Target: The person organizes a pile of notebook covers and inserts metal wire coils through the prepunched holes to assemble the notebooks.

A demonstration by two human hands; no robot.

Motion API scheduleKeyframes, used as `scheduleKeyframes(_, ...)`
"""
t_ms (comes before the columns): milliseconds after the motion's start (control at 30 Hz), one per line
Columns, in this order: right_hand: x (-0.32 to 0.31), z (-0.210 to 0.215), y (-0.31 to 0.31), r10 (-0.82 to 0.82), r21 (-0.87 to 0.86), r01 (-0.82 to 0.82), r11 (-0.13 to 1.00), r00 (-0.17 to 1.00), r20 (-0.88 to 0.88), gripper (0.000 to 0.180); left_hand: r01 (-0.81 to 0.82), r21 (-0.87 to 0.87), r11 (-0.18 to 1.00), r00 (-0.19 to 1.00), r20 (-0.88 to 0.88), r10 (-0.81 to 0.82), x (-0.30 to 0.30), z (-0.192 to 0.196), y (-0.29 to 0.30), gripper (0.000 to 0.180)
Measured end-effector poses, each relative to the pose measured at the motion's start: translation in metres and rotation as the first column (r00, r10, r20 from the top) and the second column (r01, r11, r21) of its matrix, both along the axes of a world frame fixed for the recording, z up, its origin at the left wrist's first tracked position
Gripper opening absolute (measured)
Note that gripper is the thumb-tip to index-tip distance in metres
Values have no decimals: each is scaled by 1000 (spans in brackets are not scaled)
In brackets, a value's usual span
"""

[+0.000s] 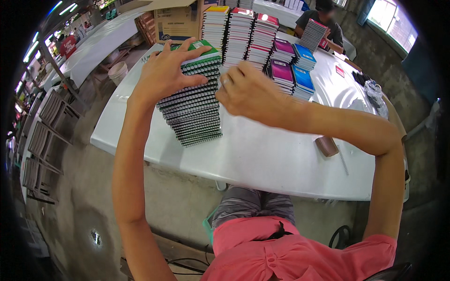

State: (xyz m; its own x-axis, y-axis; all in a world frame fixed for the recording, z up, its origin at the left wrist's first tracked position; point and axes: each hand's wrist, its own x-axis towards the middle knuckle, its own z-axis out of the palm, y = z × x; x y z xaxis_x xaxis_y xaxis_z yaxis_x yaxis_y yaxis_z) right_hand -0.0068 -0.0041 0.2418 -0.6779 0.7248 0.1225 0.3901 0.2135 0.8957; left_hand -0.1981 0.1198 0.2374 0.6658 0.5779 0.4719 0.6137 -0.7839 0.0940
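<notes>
A tall stack of green-covered spiral notebooks [194,107] is set on the white surface [272,159], nearer the wearer than the cardboard box [180,23], with its coil bindings turned toward the wearer. As a whole it should be judged heavy and prone to shear, since coil is laid upon coil; each notebook alone is likely light, with a smooth, slightly slippery cover and wire that could be bent. It is best gripped in small batches by the flat page edges, with the coils left unsqueezed.

The top is spanned by the left hand [161,70], its fingers spread wide apart and the thumb laid toward the coils. The right hand [251,91] is held just beside the right edge, fingers curled; owing to motion blur, whether anything is pinched cannot be told.

To the right of the box, yellow-topped [215,35] and red-topped notebook stacks [240,40] are lined up, and farther right, purple-covered [281,70] and blue-covered notebooks [303,78] are piled.
</notes>
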Motion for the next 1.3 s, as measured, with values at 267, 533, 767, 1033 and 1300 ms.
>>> scheduleKeyframes(267,39,10,46,632,-102,-632,768,774,-30,23,-17,2,1000,1000,-12,17,3,3,-3,75)
scheduleKeyframes(533,21,-8,13,183,-89,-189,978,981,-70,9,-47,52,998,998,-27,48,2,1,-4,75)
scheduleKeyframes(767,34,19,20,427,-143,-449,882,890,-160,21,-7,43,999,1000,18,6,5,-1,3,74)
scheduleKeyframes(1033,42,-3,44,630,-87,-625,776,775,49,25,-3,29,1000,1000,20,2,3,-2,0,72)
scheduleKeyframes(1300,22,-20,13,250,-142,-259,955,965,-78,11,-14,90,996,1000,-3,14,3,-3,1,70)
